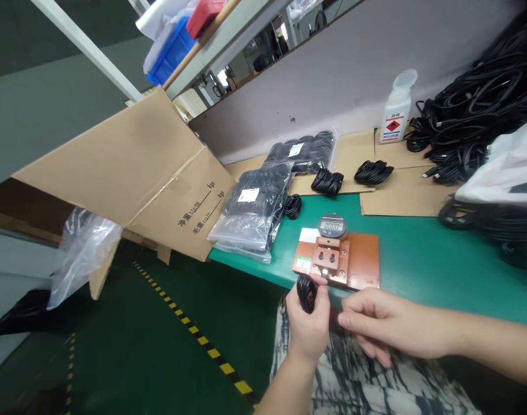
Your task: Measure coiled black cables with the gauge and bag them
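My left hand (309,323) is closed around a small coiled black cable (307,293). Its fingertips hold the cable's plug end (325,274) at the front of a copper-coloured measuring fixture (328,256); whether the plug sits inside the slot I cannot tell. On top of the fixture a round digital gauge (332,226) appears to read zero. To the right, my right hand (386,323) hovers before the table edge with loosely curled fingers. Its thumb is a little apart from the index finger, and nothing shows between them.
Two clear bags of coiled cables (254,202) lie left of the fixture, near an open cardboard box (159,178). Loose cable coils (327,182) rest behind it. A white bottle (395,115) and a large heap of black cables (483,109) stand back right on the green table (419,253).
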The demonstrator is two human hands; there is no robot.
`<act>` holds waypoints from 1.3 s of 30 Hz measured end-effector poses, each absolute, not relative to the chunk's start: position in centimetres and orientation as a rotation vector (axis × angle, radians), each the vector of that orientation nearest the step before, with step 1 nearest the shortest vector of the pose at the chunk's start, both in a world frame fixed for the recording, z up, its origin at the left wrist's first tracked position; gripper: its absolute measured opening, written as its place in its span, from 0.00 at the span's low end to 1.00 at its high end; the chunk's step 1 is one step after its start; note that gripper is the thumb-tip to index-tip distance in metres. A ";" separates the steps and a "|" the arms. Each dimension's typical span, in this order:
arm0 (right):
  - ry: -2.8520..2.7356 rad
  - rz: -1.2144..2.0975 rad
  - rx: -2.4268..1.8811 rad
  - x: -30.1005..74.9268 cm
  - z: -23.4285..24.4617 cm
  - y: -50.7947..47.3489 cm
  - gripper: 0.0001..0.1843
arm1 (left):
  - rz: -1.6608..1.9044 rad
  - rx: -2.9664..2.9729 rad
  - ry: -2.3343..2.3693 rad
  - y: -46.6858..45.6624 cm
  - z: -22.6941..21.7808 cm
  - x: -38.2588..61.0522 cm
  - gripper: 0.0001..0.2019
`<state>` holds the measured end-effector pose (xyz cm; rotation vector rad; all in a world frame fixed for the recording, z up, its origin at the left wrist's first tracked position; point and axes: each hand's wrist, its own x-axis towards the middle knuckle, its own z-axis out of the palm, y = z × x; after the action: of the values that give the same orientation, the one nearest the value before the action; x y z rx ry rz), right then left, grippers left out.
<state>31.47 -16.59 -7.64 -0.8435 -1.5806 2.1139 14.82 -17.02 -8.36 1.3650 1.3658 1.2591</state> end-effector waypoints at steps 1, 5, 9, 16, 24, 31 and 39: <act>-1.581 2.114 -0.842 31.5 -7.6 -16.6 0.31 | 1.257 1.360 1.366 -17.0 -8.3 14.9 0.05; -1.576 2.113 -0.834 31.6 -7.7 -16.6 0.32 | 1.268 1.361 1.365 -16.9 -8.2 15.0 0.05; -1.589 2.098 -0.835 31.6 -7.8 -16.4 0.32 | 1.267 1.365 1.374 -16.8 -8.5 15.1 0.04; -1.587 2.107 -0.842 31.4 -7.6 -16.4 0.31 | 1.261 1.371 1.360 -16.9 -8.7 15.0 0.04; -1.578 2.105 -0.823 31.5 -7.6 -16.4 0.30 | 1.258 1.433 1.347 -16.9 -8.4 15.0 0.03; -1.574 2.117 -0.846 31.5 -7.2 -16.4 0.30 | 1.255 1.403 1.360 -16.6 -7.8 15.4 0.02; -1.588 2.113 -0.841 31.5 -7.4 -16.4 0.30 | 1.214 1.368 1.411 -16.4 -7.9 15.4 0.03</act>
<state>31.51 -16.39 -7.39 -0.8413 -1.5885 2.1131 15.39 -16.40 -7.90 1.3677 1.4106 1.2145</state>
